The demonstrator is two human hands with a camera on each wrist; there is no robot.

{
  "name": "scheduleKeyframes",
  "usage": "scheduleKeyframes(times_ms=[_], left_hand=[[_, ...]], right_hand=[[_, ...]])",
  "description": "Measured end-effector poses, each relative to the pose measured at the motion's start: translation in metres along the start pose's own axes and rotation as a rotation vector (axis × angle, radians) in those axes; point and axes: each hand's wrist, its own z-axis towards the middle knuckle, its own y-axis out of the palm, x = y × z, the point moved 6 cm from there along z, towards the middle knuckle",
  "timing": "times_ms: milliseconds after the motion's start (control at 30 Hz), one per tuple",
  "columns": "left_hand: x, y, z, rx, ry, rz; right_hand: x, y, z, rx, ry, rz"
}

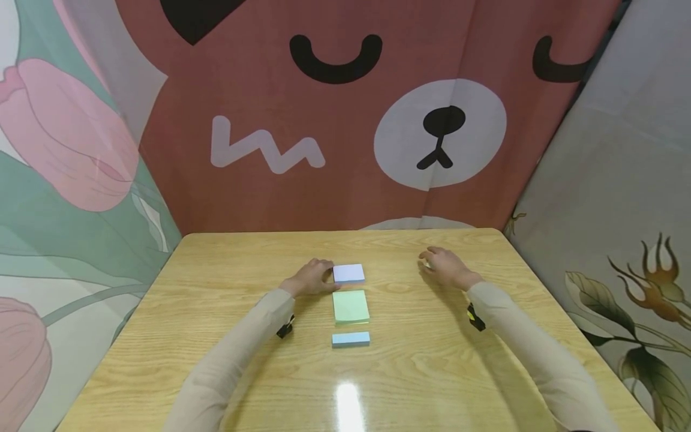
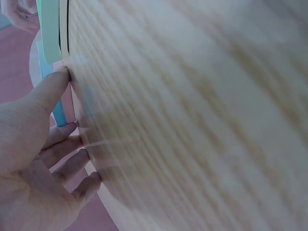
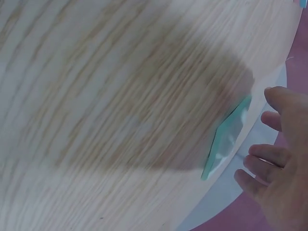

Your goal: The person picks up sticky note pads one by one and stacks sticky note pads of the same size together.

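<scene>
A person sits at a wooden surface (image 1: 216,336) with three sticky-note pads in a line at its middle: a lilac pad (image 1: 348,273) at 12 o'clock, a green pad (image 1: 350,306) just below it, and a blue pad (image 1: 351,339) at 6 o'clock, close together but apart. The left hand (image 1: 312,277) rests at the lilac pad's 9 o'clock edge, fingers (image 2: 65,144) nearly straight and spread a little, thumb tip against the pad's side, gripping nothing. The right hand (image 1: 444,266) lies well apart at 3 o'clock, fingers loosely curled over the wood; something small and pale shows at their tips, too small to identify, and whether they hold it cannot be told.

The likely trouble is a slide. The surface looks glossy, and a sideways push from the thumb, with no finger behind the far edge, could skate the lilac pad toward 3 o'clock or twist it out of line. A pull toward 6 o'clock could knock it into the green pad. A lift by the top corner alone might peel off one sheet, not the block.
</scene>
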Motion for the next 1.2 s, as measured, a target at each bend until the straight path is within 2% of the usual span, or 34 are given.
scheduleKeyframes(times_ms=[200,300,567,700,733,900,967,1200], left_hand=[[0.001,0.0,-0.001,-0.005,-0.012,0.011],[0.003,-0.002,-0.002,0.0,-0.012,0.014],[0.004,-0.001,-0.003,-0.004,-0.012,0.032],[0.009,-0.006,-0.005,0.005,0.01,0.015],[0.009,-0.007,-0.006,0.016,0.034,0.022],[0.008,-0.005,-0.005,0.013,0.042,0.018],[0.006,-0.002,-0.004,0.005,0.014,0.013],[0.007,-0.002,-0.002,0.008,-0.012,0.029]], right_hand=[[0.002,-0.003,-0.006,0.034,-0.004,0.027],[0.005,0.0,-0.009,0.005,0.019,0.033],[0.014,0.007,-0.015,-0.085,0.082,0.133],[0.02,0.011,-0.013,-0.11,0.092,0.186],[0.021,0.012,-0.013,-0.115,0.091,0.193],[0.025,0.014,-0.01,-0.11,0.062,0.169],[0.026,0.015,-0.01,-0.107,0.061,0.154],[0.022,0.009,-0.01,-0.137,0.109,0.154]])
